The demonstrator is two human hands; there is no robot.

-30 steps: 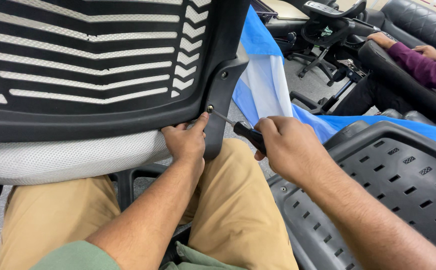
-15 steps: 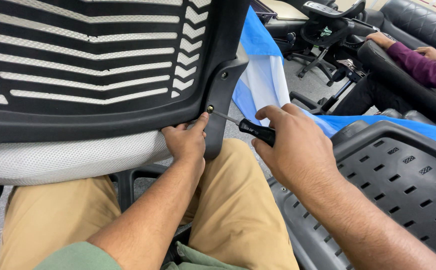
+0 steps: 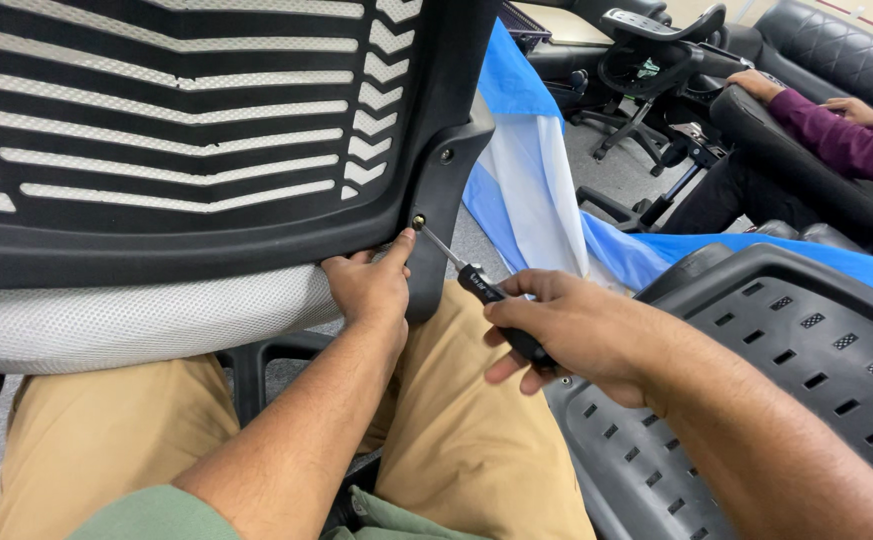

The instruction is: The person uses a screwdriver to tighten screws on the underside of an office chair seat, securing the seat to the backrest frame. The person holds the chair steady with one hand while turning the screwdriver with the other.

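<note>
Head view looked down on both hands at a chair back (image 3: 206, 130), black plastic with white mesh showing through its slats. The right hand (image 3: 576, 335) was wrapped tight round the black handle of a screwdriver (image 3: 481, 285), fingers curled under, thumb along the top. The metal shaft ran up and left, and its tip sat on a screw (image 3: 418, 221) low on the black bracket (image 3: 446, 200) at the chair back's right edge. The left hand (image 3: 371, 285) was pressed against the lower rim of the chair back, fingers curled on the edge, one fingertip raised just beside the screw; it held nothing loose. A second screw showed higher on the bracket. Below, tan trousers (image 3: 456, 440) covered the person's lap. At right lay another black perforated chair part (image 3: 756, 380), just beside the right hand. Behind it, a blue and white cloth (image 3: 536, 180) draped down. Far right, another person's purple sleeve (image 3: 846, 140) rested on a dark chair.
</note>
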